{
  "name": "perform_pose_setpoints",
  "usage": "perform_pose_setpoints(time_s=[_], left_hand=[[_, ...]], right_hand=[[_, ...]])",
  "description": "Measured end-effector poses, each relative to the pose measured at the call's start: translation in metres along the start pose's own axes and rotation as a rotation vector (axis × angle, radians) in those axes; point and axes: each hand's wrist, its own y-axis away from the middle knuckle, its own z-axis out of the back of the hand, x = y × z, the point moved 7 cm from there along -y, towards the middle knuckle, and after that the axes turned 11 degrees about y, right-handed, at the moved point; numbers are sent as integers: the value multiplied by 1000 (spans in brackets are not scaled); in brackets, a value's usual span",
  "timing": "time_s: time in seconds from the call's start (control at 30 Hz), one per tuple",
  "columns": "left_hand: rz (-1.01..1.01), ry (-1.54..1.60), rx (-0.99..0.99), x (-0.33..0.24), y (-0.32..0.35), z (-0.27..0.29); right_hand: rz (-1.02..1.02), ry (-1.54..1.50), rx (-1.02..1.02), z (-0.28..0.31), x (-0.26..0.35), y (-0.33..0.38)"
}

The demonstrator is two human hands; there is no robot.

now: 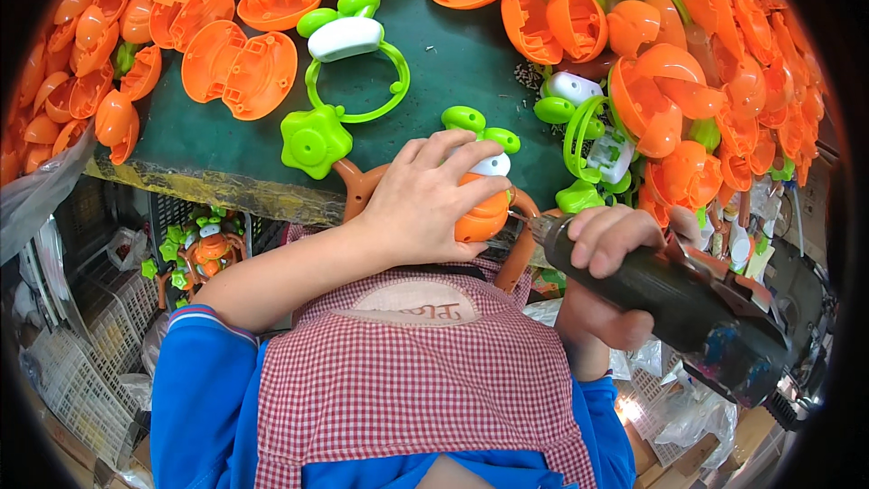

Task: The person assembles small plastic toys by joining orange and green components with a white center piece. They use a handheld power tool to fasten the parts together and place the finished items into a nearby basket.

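Note:
At the table's near edge, my left hand is closed over a toy with a round orange body, holding it against the edge. The toy has green and white eye pieces on top and brown curved limbs at its sides. A green star-shaped piece sits at the end of its left limb. Wrapped in my right hand is a dark electric screwdriver, tilted so its bit points left at the toy's right side. The bit's tip is close to the orange shell; whether it touches a screw is too small to tell.
Orange shell halves lie heaped along the far, left and right sides of the green table. Beyond the toy rests a green ring with a white piece. Lower left, a crate holds assembled toys. Small screws are scattered at the right.

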Motion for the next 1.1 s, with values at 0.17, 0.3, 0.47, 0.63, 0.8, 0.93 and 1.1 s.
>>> perform_pose_setpoints(time_s=[0.17, 0.3, 0.47, 0.63, 0.8, 0.93, 1.1], left_hand=[[-3, 15, -6, -1, -2, 1], [-1, 14, -22, -3, -1, -1], [4, 8, -39, -3, -4, -3], [3, -10, -48, -2, -3, -3], [-6, -19, -50, -1, 0, -1], [-18, -20, -30, -4, -8, -1], [-98, 63, -111, -3, -6, 17]], right_hand=[[-95, 14, 99, -8, -15, -1], [-64, -23, 195, -11, -28, 1], [-2, -135, 256, -11, -36, -6], [-177, -247, 274, -12, -42, -17], [4, -216, 111, 2, -32, -50], [113, 4, -61, 3, -79, -72], [163, 169, -88, 8, -78, -71]])
